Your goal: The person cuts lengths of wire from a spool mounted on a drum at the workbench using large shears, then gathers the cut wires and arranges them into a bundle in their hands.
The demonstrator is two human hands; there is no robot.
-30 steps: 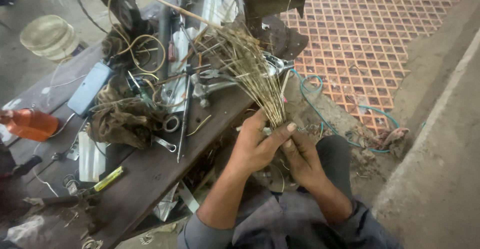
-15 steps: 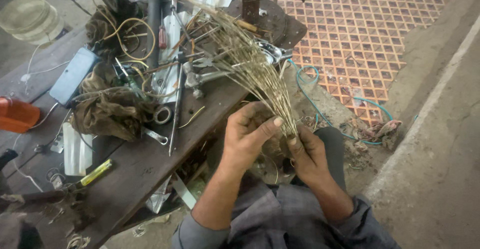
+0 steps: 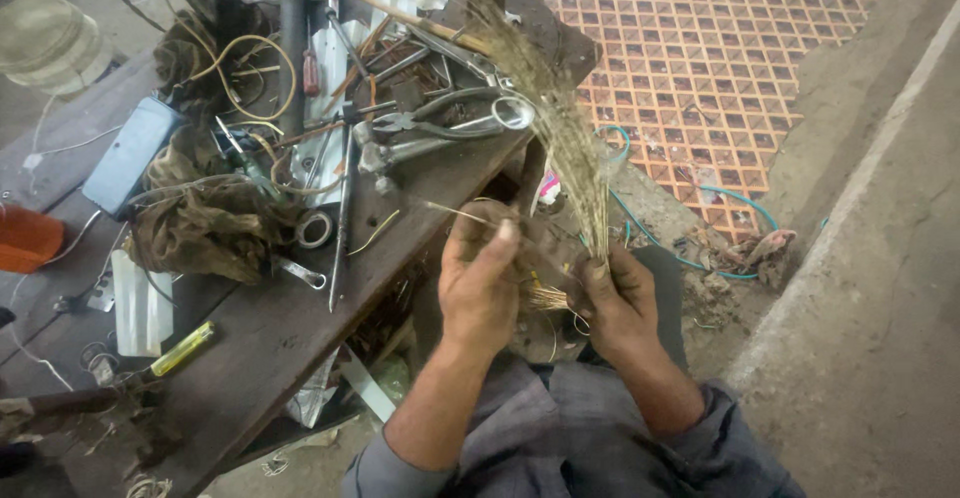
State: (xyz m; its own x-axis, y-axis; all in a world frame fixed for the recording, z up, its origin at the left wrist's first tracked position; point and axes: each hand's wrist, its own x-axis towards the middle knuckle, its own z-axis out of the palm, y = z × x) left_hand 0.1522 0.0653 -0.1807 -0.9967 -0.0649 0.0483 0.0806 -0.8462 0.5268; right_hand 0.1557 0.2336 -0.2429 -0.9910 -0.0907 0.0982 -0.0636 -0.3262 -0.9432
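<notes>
Head view: the right hand (image 3: pixel 618 303) is closed around the base of a bundle of dry grass stalks (image 3: pixel 570 138), held upright just beside the cluttered workbench (image 3: pixel 290 328). The left hand (image 3: pixel 482 278), fingers curled, pinches a single thin stalk (image 3: pixel 455 212) near the bundle's cut ends.

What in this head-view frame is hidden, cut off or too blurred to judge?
- Base of the straw bundle: covered by the right hand.
- Left hand: back faces camera, so its grip is hidden.
- Bundle's upper end: motion-blurred.
- Orange object: cut by the left edge.
- Workbench tools: overlapping, tangled in wire.
</notes>
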